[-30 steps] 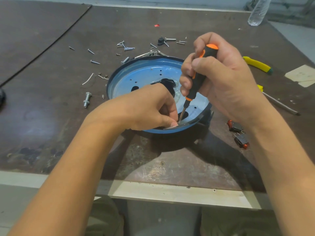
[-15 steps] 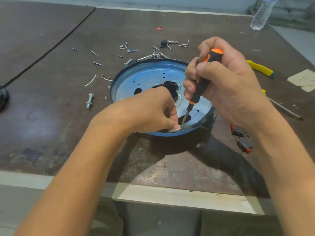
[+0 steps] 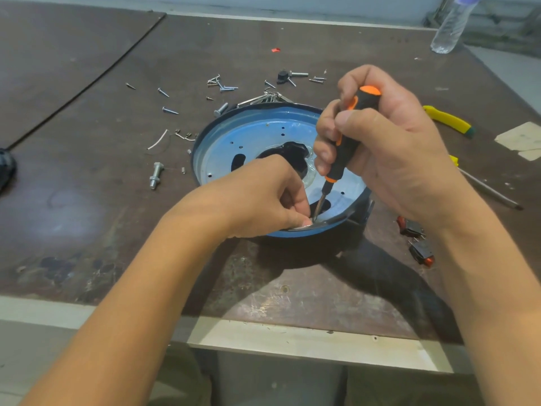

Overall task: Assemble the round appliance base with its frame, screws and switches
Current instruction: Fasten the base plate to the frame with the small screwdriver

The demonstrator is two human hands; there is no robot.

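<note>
There, at the picture's centre, the round blue base (image 3: pixel 257 136) sat on the table (image 3: pixel 87 200). The right hand (image 3: pixel 395 148) gripped a screwdriver (image 3: pixel 348 136), its tip down at the near rim, where the left hand (image 3: pixel 257 197) pinched the thin metal frame (image 3: pixel 330 224) with curled fingers.

Worn brown table (image 3: pixel 87 218) standing under soft light

A pale strip (image 3: pixel 292 338) is running along its near edge, a second dark panel (image 3: pixel 58 54) is butting against it at left, and a dull sheen (image 3: pixel 70 212) is lying across the top.
</note>
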